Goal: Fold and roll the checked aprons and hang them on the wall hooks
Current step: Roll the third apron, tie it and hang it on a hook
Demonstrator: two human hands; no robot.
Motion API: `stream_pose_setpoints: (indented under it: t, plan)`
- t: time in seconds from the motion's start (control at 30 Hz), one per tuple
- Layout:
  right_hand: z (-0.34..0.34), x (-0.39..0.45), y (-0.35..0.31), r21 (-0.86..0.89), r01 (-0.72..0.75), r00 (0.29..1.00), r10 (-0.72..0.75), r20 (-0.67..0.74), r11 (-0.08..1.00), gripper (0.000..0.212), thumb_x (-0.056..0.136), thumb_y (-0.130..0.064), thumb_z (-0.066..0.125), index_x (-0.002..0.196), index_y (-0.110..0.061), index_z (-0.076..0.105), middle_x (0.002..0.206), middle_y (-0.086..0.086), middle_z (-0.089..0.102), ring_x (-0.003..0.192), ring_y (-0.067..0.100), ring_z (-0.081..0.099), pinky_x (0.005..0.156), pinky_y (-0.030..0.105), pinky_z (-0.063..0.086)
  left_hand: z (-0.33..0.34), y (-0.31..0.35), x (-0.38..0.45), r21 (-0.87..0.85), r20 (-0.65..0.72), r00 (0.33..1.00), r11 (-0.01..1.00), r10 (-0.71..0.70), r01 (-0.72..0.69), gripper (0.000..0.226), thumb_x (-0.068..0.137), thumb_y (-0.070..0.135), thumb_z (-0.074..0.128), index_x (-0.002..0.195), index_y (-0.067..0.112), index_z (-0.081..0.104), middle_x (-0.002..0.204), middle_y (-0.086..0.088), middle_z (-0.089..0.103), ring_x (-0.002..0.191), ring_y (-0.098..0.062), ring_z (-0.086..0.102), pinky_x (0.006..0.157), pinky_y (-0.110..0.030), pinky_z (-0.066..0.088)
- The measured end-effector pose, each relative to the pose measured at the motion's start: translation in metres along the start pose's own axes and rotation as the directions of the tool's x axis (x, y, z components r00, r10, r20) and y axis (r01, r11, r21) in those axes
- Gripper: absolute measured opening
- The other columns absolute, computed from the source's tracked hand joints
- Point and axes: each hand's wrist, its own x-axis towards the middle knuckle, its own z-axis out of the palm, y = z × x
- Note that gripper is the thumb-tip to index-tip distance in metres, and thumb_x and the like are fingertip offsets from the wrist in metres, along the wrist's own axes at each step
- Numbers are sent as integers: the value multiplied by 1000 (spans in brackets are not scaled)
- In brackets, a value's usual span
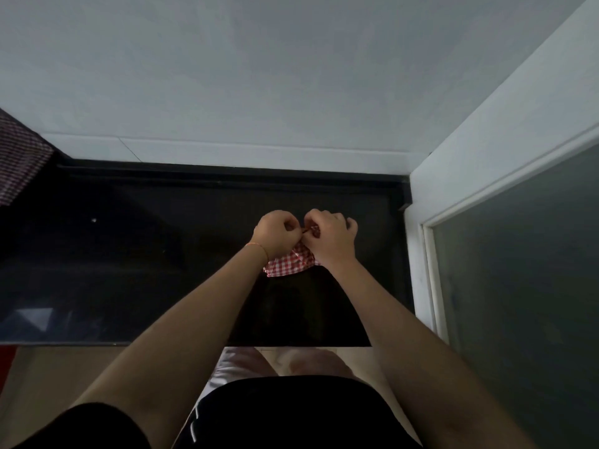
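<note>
Near the right edge of the black counter (129, 254), both hands work a bunched checked apron (288, 264) (red and white). Left hand (275, 233) and right hand (327, 238) have fingers curled, pinching its strap between them. Bare counter stretches leftward.

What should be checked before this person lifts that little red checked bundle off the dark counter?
1. Both hands on the apron: ok. The left hand and right hand are curled at its top.
2. Apron rolled small: ok, it is a compact bundle.
3. Tie fastened: cannot tell, fingers hide it.
4. Bundle resting on the counter: ok.
5. Wall hook in sight: not ok, none shows.
6. Other checked cloth at far left, folded: cannot tell.
</note>
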Motion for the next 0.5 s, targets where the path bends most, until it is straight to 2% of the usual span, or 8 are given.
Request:
stream_pose_setpoints:
  t: [0.1, 0.2, 0.27, 0.33, 0.4, 0.5]
  plan:
    - [-3, 2, 2, 5, 14, 1000, -14, -9, 1000, 13, 90, -28, 63, 103, -30, 59, 103, -10, 62, 113, 18, 52, 111, 48, 25, -2, -4, 1, -10, -20, 999, 999, -43, 43, 9, 93, 23, 62, 86, 22, 67, 91, 4, 65, 86, -10, 61, 75, -26, 52]
    - [-12, 4, 7, -66, 0, 1000, 2, 29, 998, 16, 92, -36, 61, 106, -28, 65, 113, -7, 59, 116, 16, 48, 108, 45, 26, -10, -4, 6, -35, 65, 992, 993, -109, 112, 7, 96, 26, 59, 93, 22, 65, 96, 4, 64, 89, -10, 59, 68, -20, 43]
    - [-14, 5, 8, -135, 3, 998, 6, 66, 991, 17, 93, -40, 60, 102, -29, 69, 115, -5, 55, 115, 16, 44, 105, 43, 28, -15, -4, 10, -68, 112, 984, 986, -141, 149, 18, 98, 24, 56, 114, 19, 63, 114, 1, 63, 99, -12, 58, 81, -25, 46]
    - [-14, 4, 6, -152, 5, 997, 7, 75, 988, 14, 93, -38, 61, 99, -29, 70, 116, -5, 52, 116, 16, 42, 103, 41, 29, -17, -4, 13, 14, 195, 973, 992, -125, 124, 31, 98, 23, 56, 128, 17, 61, 126, 0, 61, 113, -15, 56, 98, -32, 46]
    - [-14, 4, 5, -159, 10, 998, 0, 63, 987, 11, 92, -35, 63, 98, -28, 70, 115, -5, 51, 116, 16, 41, 102, 39, 29, -18, -2, 11, 104, 298, 947, 990, -123, 96, 26, 96, 27, 60, 119, 19, 69, 119, 2, 66, 112, -15, 59, 102, -35, 46]
    - [-16, 2, 4, -164, 8, 999, -1, 42, 986, 10, 91, -33, 65, 97, -27, 70, 114, -6, 51, 115, 15, 41, 101, 38, 29, -20, -1, 9, 117, 305, 947, 991, -97, 64, 18, 94, 28, 63, 103, 18, 74, 105, 3, 71, 103, -13, 62, 98, -36, 50]
